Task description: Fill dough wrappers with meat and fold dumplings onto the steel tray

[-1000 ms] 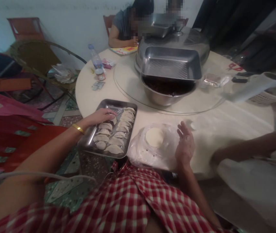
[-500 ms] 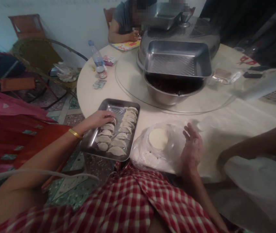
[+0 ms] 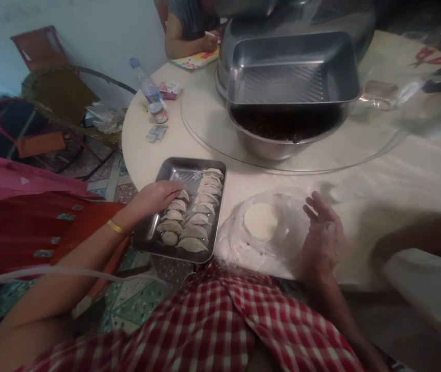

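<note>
My left hand reaches over the metal tray with its fingers pinched on a dumpling at the far end of the left row. Much of that dumpling is hidden behind the fingers. Folded dumplings lie in two rows inside the tray, with bare metal at its far left corner. To the right, a round dough wrapper lies flat on a plastic bag. My right hand hovers at the bag's right side, palm turned inward, fingers stretched and holding nothing.
Beyond the bag, a steel bowl of dark filling stands on the glass turntable, partly covered by an empty-looking deep tray. A bottle and jar stand far left. Another person's arm rests at right; someone else writes across the table.
My left hand has drawn back slightly, uncovering more of the dumpling. My right hand stays open beside the bag. The view has shifted a little.
</note>
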### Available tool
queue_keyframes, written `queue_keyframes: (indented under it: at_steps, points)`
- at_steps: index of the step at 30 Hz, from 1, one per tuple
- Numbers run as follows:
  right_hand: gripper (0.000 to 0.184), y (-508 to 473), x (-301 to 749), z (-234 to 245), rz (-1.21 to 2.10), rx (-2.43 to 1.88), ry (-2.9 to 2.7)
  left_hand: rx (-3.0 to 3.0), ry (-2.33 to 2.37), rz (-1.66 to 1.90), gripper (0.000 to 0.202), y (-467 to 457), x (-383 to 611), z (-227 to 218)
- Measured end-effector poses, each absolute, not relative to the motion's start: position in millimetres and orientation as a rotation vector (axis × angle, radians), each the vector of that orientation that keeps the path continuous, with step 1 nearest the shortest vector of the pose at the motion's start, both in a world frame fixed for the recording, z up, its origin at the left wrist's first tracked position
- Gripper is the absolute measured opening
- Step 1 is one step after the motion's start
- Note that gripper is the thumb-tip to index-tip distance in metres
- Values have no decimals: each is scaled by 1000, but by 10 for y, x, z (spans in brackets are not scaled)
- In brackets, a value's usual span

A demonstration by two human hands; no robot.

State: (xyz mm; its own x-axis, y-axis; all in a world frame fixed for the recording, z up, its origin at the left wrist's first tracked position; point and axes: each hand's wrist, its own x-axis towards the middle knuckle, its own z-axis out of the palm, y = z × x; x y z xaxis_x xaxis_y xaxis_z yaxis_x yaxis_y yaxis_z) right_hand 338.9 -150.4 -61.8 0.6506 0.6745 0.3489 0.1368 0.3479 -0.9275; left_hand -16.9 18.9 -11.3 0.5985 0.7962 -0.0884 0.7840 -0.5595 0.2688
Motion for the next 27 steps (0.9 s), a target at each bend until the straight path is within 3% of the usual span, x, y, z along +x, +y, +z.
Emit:
queue_keyframes:
  at_steps: [27]
  points:
    - [37, -1530, 3366, -566, 381, -1181, -868, 2678, 1280, 3, 38, -386, -369, 27]
